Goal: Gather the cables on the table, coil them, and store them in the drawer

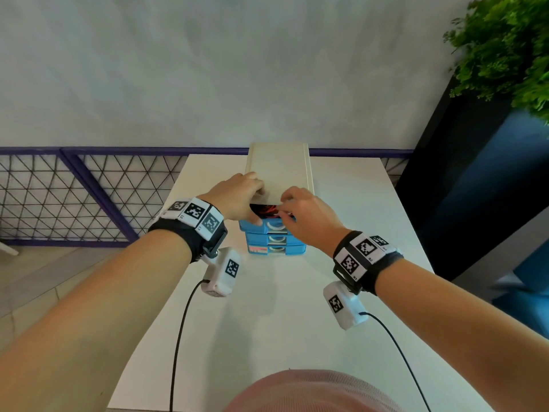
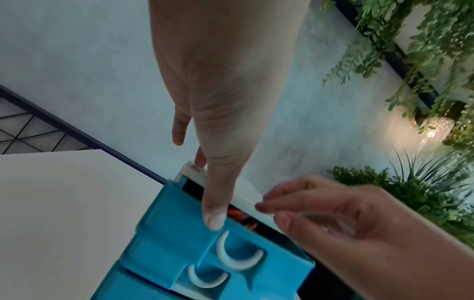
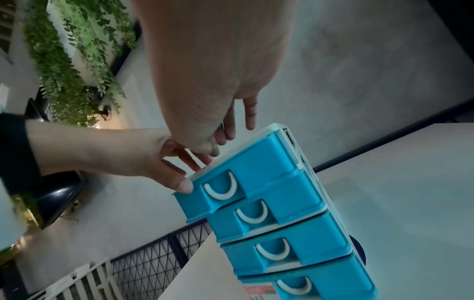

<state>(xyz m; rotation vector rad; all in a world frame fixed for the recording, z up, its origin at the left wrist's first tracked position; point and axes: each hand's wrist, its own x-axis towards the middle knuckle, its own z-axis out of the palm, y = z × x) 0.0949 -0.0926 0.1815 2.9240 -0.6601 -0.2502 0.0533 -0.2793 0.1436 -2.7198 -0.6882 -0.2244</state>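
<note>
Although the top drawer (image 1: 269, 224) of the small blue drawer unit (image 3: 295, 203) stands partly pulled out, the job looks close to its end: red and black cables (image 1: 269, 210) lie inside that drawer, seen through the gap under the unit's cream top (image 1: 279, 171), and no loose cable shows on the white table (image 1: 297, 322) in the head view. What seems left is to tuck the bundle fully down and push the drawer closed. The unit sits toward the far edge of the table, about midway along it. The left hand (image 1: 237, 197) has its thumb (image 2: 214, 215) laid on the drawer's front lip and its fingers spread relaxed on the cream top, gripping nothing. The right hand (image 1: 303, 215) hovers at the drawer opening with fingers loosely bent toward the cables; whether it pinches one I cannot tell. Counted: one drawer unit, four blue drawers in the right wrist view, each with one white crescent handle (image 3: 222, 187), one drawer open, three shut. How many cables are in the bundle cannot be made out.
</note>
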